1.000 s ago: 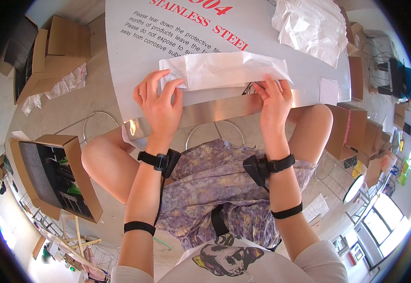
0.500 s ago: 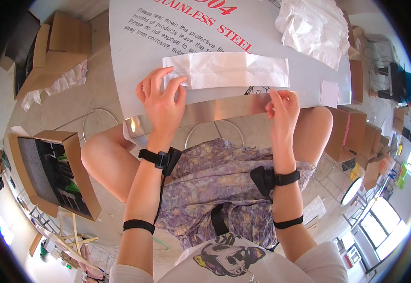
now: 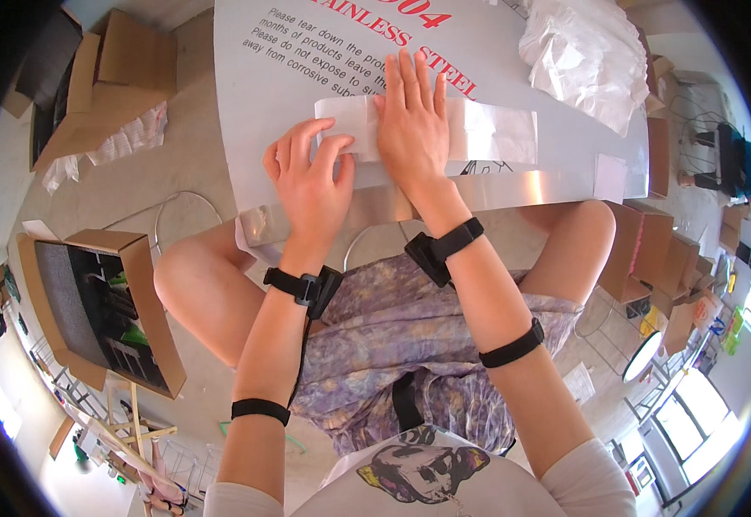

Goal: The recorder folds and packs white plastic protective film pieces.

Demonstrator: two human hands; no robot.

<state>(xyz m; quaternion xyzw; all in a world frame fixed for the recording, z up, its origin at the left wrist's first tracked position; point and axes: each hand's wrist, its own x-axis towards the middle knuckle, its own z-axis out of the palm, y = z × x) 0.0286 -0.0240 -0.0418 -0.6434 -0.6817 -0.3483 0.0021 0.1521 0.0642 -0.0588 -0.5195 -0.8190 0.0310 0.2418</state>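
Note:
A long, flat, folded white sheet or bag (image 3: 492, 129), thin and creased, lies across the grey table top (image 3: 263, 164) near its front edge. My right hand (image 3: 414, 129) rests flat on the middle of it, fingers stretched out and pointing away from me. At the strip's left end is my left hand (image 3: 311, 177); its fingers are bent and apart, with the fingertips over or against the strip's end. I cannot tell whether they touch it. Part of the strip is hidden under my right hand.
A pile of crumpled white bags (image 3: 582, 65) sits at the table's far right. Near the right front corner lies a small pale square card (image 3: 609, 177). Cardboard boxes stand on both sides, including an open box (image 3: 104, 310) at left. Another person (image 3: 742, 159) is far right.
My right hand has moved left and forward from the table's front edge onto the strip's middle and has flattened out. My left hand stays at the strip's left end.

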